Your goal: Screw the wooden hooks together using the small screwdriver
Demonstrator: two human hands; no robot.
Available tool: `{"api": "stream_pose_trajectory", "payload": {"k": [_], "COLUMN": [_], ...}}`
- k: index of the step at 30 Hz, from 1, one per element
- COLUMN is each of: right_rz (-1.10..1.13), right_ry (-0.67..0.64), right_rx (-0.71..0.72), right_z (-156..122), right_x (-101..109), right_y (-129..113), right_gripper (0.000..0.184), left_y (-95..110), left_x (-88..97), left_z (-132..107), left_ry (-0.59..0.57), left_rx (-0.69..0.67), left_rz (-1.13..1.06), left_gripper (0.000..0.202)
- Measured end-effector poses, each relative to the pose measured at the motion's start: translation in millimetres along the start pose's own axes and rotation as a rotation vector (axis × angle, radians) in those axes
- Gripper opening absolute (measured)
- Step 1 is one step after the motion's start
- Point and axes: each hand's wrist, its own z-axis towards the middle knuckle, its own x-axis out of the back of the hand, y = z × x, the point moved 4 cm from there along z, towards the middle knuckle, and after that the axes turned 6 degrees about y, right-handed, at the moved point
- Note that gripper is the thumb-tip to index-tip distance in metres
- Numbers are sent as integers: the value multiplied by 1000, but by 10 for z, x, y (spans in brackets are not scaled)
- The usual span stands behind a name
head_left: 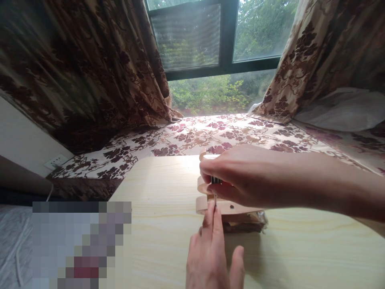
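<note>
The right hand (230, 172) curls closed round a stripy tool (215, 180). At its seven o'clock, I can't tell if the left hand (207, 253) pinches anything. Bendy pink strips (201, 205) sit at the left hand's twelve o'clock.

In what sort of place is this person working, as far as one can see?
Most likely a room in a home, beside a window: patterned curtains hang at both sides, and a similar flowered cloth covers the ledge below.
</note>
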Motion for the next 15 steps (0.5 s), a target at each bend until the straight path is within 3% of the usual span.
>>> {"api": "stream_pose_trajectory", "payload": {"k": [6, 10, 15], "right_rz": [-31, -74, -61], "right_ry": [34, 48, 61], "right_rx": [30, 62, 64], "right_z": [-24, -30, -33], "right_x": [4, 3, -19], "right_y": [-23, -63, -71], "right_gripper": [14, 15, 13], "left_y": [-27, 10, 32], "left_x": [51, 51, 47], "left_z": [-130, -131, -113], "left_ry": [37, 58, 68], "left_rx": [23, 113, 125], "left_rz": [31, 6, -21], "left_gripper": [64, 59, 62]}}
